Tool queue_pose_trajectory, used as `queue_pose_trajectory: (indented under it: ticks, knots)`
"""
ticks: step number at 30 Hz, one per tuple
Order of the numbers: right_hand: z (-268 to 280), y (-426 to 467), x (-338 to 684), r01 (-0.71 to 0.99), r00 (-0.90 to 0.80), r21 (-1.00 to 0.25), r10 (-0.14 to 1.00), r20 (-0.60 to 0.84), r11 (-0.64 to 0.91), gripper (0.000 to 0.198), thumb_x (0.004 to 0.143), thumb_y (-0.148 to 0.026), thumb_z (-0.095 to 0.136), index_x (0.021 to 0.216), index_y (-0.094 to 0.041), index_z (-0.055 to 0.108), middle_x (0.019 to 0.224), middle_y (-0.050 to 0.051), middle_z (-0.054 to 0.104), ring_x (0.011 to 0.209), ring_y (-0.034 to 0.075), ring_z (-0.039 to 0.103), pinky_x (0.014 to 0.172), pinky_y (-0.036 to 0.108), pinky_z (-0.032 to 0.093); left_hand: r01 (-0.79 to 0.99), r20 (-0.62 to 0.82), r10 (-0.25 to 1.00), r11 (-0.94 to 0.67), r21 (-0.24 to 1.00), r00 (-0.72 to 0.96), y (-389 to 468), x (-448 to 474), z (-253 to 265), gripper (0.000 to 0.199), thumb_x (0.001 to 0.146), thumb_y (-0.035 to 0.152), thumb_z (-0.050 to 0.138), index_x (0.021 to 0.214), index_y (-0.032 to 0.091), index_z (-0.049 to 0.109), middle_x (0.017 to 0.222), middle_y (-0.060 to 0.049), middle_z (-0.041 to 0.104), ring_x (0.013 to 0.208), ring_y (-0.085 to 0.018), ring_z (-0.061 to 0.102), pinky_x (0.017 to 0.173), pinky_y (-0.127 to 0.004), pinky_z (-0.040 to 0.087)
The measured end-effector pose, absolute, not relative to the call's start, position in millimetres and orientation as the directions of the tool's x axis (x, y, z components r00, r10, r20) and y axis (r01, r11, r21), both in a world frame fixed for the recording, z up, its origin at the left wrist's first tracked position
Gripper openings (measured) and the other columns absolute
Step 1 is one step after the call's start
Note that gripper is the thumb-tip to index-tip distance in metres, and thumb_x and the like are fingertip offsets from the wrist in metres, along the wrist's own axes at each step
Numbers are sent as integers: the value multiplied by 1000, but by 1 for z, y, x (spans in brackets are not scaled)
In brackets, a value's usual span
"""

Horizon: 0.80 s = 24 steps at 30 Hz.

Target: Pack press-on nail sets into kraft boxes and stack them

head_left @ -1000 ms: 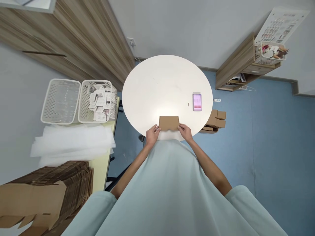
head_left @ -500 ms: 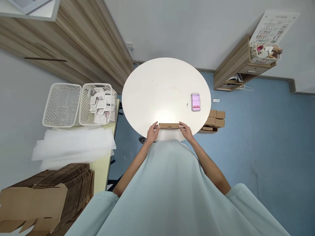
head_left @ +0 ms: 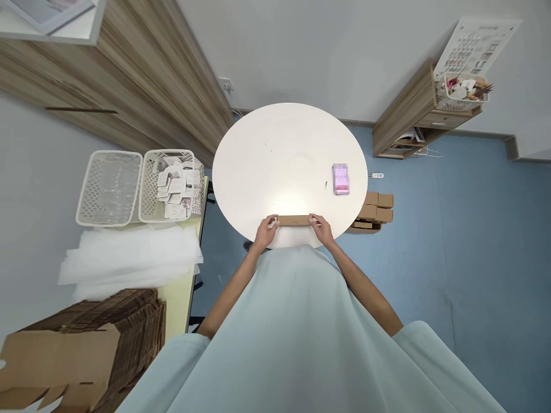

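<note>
A slim brown cardboard box lies at the near edge of the white round table, its long side facing me. My left hand grips its left end, fingertips at the corner. At the opposite end my right hand holds it the same way, thumb in front and fingers behind. The inside of the box is not visible. Off to the right on the tabletop lies a phone with a blurred pink screen.
Left, a side table carries two white baskets, white foam sheets and a stack of flat cardboard. Brown boxes are piled on the floor right of the round table. A wooden cabinet stands at the back right.
My fingers have closed in on the box ends, the right hand moving slightly left. The box's front flap now looks flatter, its thumb notch less distinct. The view has shifted slightly.
</note>
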State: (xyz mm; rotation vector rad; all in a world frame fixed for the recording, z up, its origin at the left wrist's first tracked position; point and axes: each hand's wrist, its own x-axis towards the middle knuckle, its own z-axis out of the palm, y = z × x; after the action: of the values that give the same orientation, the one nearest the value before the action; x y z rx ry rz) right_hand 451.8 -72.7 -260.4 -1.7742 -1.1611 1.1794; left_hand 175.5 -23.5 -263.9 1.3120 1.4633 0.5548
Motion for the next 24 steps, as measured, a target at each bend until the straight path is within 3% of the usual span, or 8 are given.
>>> queue_pose_trajectory:
  ticks: [4, 9, 16, 24]
  knots:
    - [-259, -65, 453, 312, 184, -879, 931, -315, -360, 52, 100, -61, 59, 130, -22, 76, 137, 13, 75, 105, 26, 73, 101, 44, 59, 461, -376, 916, 277, 843, 137, -16, 178, -261, 35, 98, 39, 64, 128, 23, 70, 133, -14, 73, 127, -30, 68, 109, -46, 55]
    - [-258, -60, 453, 297, 237, -855, 900, -366, -425, 47, 96, -58, 68, 124, -21, 78, 134, 13, 78, 102, 27, 76, 102, 45, 60, 489, -411, 904, 307, 817, 118, -14, 180, -252, 33, 95, 39, 68, 124, 23, 72, 112, -10, 79, 113, -30, 75, 106, -46, 57]
    - [-262, -77, 453, 227, 242, -859, 881, -406, -459, 40, 91, -52, 76, 116, -21, 80, 128, 14, 79, 108, 30, 78, 104, 48, 62, 466, -462, 884, 379, 799, 73, -35, 182, -240, 36, 93, 36, 72, 127, 22, 72, 125, -12, 77, 107, -28, 77, 99, -45, 61]
    - [-278, -127, 452, 149, 199, -882, 887, -416, -447, 45, 88, -52, 77, 121, -22, 77, 129, 13, 77, 112, 30, 77, 102, 48, 64, 481, -554, 831, 466, 742, 50, -74, 181, -247, 52, 88, 36, 79, 135, 16, 69, 133, -17, 76, 123, -31, 73, 106, -46, 60]
